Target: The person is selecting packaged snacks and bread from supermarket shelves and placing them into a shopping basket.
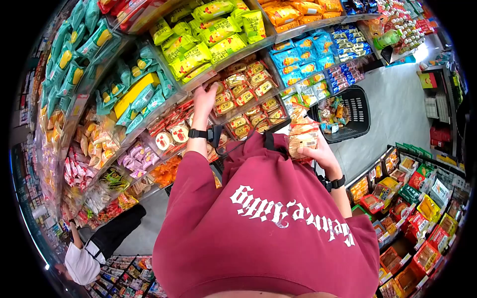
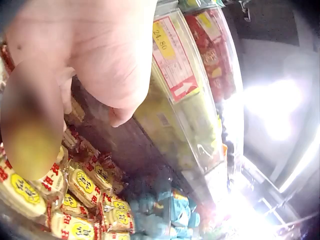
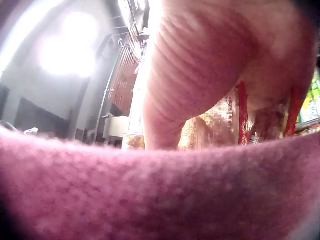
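My left hand [image 1: 203, 101] reaches into a shelf bin below the yellow-green snack bags [image 1: 191, 59], over wrapped biscuits [image 1: 244, 97] in clear packets with red print and yellow labels. In the left wrist view its thumb [image 2: 121, 114] points down above the biscuit packets [image 2: 82, 187]; a blurred patch hides part of the fingers, and I cannot tell whether they hold anything. At the right, in front of the shirt, my right hand [image 1: 322, 155] grips clear biscuit packets [image 1: 303, 136] with red edging. Those packets [image 3: 215, 125] show partly beneath the palm in the right wrist view.
A black shopping basket [image 1: 357, 111] with several packets inside stands on the grey floor [image 1: 392, 104] beyond my right hand. Bins of teal bags [image 1: 77, 54] and blue bags [image 1: 298, 54] line the shelf. Another person [image 1: 84, 260] is at lower left. Boxed snacks [image 1: 420, 223] fill a right-hand display.
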`<state>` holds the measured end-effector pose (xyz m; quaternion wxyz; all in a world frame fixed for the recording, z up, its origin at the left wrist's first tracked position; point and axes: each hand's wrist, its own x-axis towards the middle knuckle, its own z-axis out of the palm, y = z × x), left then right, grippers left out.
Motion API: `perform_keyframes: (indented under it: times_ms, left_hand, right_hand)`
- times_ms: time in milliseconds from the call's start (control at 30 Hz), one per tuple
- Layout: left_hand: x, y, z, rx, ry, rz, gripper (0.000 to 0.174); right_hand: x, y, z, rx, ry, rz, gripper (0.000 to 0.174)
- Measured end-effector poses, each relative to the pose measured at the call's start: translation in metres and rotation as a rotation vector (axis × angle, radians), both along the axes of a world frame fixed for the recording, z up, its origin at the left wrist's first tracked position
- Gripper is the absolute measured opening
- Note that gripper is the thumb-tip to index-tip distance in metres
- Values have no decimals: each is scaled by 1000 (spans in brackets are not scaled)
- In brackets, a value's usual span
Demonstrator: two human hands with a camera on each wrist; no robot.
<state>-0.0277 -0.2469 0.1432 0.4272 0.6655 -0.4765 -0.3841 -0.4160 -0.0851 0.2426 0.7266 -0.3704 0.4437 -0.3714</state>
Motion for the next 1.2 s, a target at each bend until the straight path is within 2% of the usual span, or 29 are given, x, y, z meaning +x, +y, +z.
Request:
perform_keyframes:
  times_ms: [33,67,167,233,300,367,433,500,567,700,833,900,933,967,1033,1100,1167,1200]
  left_hand:
    - [2,-2,5,60,-55,-55,58]
    - [9,-10,-10,154,-183,-86,63]
    - [-8,-11,18,206,-184,-21,69]
    - [-15,-12,20,143,-234,42,73]
    - [-18,-10,24,235,-223,67,72]
    - [-19,-3,19,214,-196,24,72]
    - [-23,3,9,132,-389,-5,73]
    - [-20,0,0,205,-396,-35,75]
    - [-21,-4,-3,237,-376,36,78]
    - [-29,-12,13,275,-264,43,74]
    - [-52,0,33,276,-336,8,78]
    - [-67,12,22,61,-350,127,71]
    - [-73,19,19,-76,-279,39,67]
    - [-81,24,16,23,62,-114,61]
    - [-96,39,55,180,261,-500,55]
    - [-114,50,75,244,306,-783,51]
    - [-136,65,80,205,438,-874,47]
    - [-145,67,67,204,495,-936,43]
  right_hand:
    - [2,-2,0,-11,-23,23,97]
    - [4,-5,0,-24,-45,47,98]
    - [9,-3,-4,-28,13,67,97]
    - [11,0,-5,-31,-6,62,98]
    - [8,-4,-5,-51,-30,56,100]
    - [5,2,-11,-60,-13,37,99]
    - [6,5,1,-25,5,17,98]
    - [5,8,3,-24,2,-8,95]
    - [3,12,0,-23,44,-16,92]
    - [3,14,10,-16,47,4,89]
    - [0,20,5,-3,51,-5,90]
    - [-2,23,4,10,57,-10,92]
    - [-3,25,2,24,71,-17,95]
    - [-4,27,-2,30,74,-24,95]
    - [-7,26,-9,3,52,36,96]
    - [-5,23,-7,-18,52,69,96]
    - [0,19,0,-39,47,109,96]
    - [3,15,7,-10,39,140,97]
